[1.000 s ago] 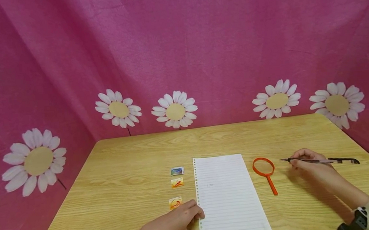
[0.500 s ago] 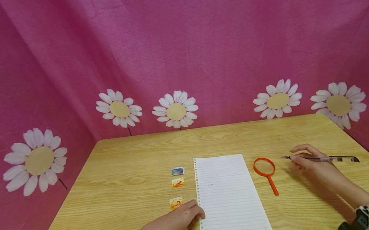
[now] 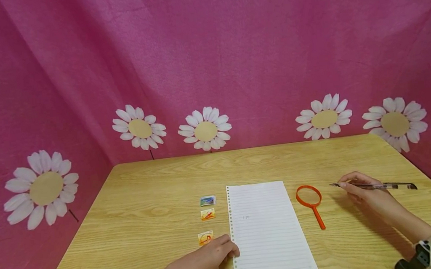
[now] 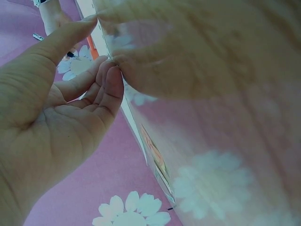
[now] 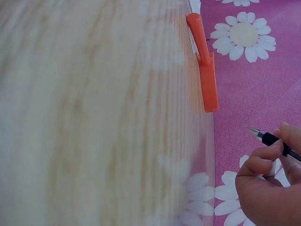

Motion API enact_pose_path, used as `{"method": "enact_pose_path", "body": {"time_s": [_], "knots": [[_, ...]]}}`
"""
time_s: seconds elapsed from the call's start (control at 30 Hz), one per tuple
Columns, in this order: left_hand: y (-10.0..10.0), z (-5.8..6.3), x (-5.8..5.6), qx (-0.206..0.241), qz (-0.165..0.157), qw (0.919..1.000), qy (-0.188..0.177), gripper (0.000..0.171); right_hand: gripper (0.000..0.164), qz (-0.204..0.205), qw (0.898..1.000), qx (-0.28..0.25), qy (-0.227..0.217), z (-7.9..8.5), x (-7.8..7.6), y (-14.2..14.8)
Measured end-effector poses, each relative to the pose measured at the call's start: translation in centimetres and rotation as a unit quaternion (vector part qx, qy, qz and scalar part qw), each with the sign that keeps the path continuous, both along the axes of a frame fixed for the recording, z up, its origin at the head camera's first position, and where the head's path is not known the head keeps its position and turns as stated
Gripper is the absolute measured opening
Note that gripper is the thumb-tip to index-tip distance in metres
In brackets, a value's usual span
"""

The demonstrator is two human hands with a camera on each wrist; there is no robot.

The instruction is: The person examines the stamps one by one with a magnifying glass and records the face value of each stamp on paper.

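Observation:
My right hand (image 3: 368, 194) pinches a pen (image 3: 392, 185) above the table, right of the magnifying glass. In the right wrist view the pen's metal tip and black grip (image 5: 270, 139) stick out past the fingers, pointing away from the hand. My left hand (image 3: 200, 260) rests at the left edge of a lined sheet of paper (image 3: 271, 240), its fingertips and thumb touching the punched margin. In the left wrist view the fingertips (image 4: 113, 77) press down at the paper's edge. A small handwritten mark (image 3: 246, 217) shows on the sheet.
An orange magnifying glass (image 3: 316, 213) lies right of the paper. Left of the sheet are a blue stamp (image 3: 207, 200), a yellow stamp (image 3: 208, 214) and another yellow stamp (image 3: 205, 237) beside the left hand. A pink flowered curtain (image 3: 233, 65) stands behind the table (image 3: 149, 207).
The right index finger lifted off the pen half a second ago and now lies against it again. The pen shifted slightly in the hand. The left hand stays on the paper's edge.

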State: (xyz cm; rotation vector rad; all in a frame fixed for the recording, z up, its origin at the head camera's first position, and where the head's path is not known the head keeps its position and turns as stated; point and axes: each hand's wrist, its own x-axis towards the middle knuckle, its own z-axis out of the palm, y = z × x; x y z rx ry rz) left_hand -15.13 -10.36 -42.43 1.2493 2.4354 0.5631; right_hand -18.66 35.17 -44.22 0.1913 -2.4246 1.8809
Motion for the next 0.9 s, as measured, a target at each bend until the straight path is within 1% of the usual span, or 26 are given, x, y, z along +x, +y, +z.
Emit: {"method": "enact_pose_path", "body": {"time_s": [0.1, 0.23, 0.43, 0.5, 0.53, 0.63, 0.67, 0.73, 0.77, 0.8, 0.83, 0.9], "knots": [[0.0, 0.0, 0.0, -0.002, 0.001, 1.0000, 0.000, 0.032, 0.016, 0.003, 0.999, -0.038, -0.014, 0.0, 0.0, 0.2], [0.0, 0.0, 0.0, -0.003, 0.001, 1.0000, 0.000, 0.033, 0.024, 0.012, 0.996, -0.087, -0.031, 0.1, -0.1, 0.7], [-0.1, 0.0, 0.0, -0.001, 0.001, 1.0000, -0.002, 0.033, 0.029, 0.009, 0.999, -0.047, -0.016, 0.1, 0.2, 1.0], [-0.1, 0.0, 0.0, -0.001, 0.001, 1.0000, -0.003, 0.034, 0.031, 0.010, 1.000, -0.016, 0.010, 0.1, 0.3, 1.1], [-0.1, -0.1, 0.0, 0.000, 0.001, 1.0000, -0.004, 0.034, 0.032, 0.018, 0.999, -0.012, 0.026, 0.1, 0.3, 1.1], [-0.1, -0.1, 0.0, 0.001, 0.001, 1.0000, -0.003, 0.034, 0.038, 0.077, 0.992, -0.056, 0.078, -0.1, 0.2, 1.5], [-0.1, -0.1, 0.1, 0.001, 0.002, 1.0000, -0.003, 0.034, 0.040, 0.091, 0.990, -0.062, 0.088, -0.1, 0.2, 1.6], [-0.1, -0.1, 0.1, 0.001, 0.003, 1.0000, -0.001, 0.034, 0.042, 0.108, 0.987, -0.083, 0.083, 0.1, 0.2, 1.8], [-0.1, -0.2, 0.1, 0.002, 0.003, 1.0000, 0.002, 0.034, 0.042, 0.109, 0.987, -0.091, 0.075, 0.2, 0.2, 1.8], [-0.1, -0.2, 0.1, 0.002, 0.004, 1.0000, 0.004, 0.033, 0.041, 0.098, 0.989, -0.085, 0.067, 0.4, 0.3, 1.8], [-0.1, -0.2, 0.1, 0.002, 0.004, 1.0000, 0.006, 0.033, 0.038, 0.074, 0.993, -0.070, 0.053, 0.6, 0.4, 1.6], [0.0, -0.2, 0.1, 0.003, 0.005, 0.9999, 0.008, 0.033, 0.034, 0.048, 0.996, -0.060, 0.043, 0.8, 0.5, 1.4]]}}
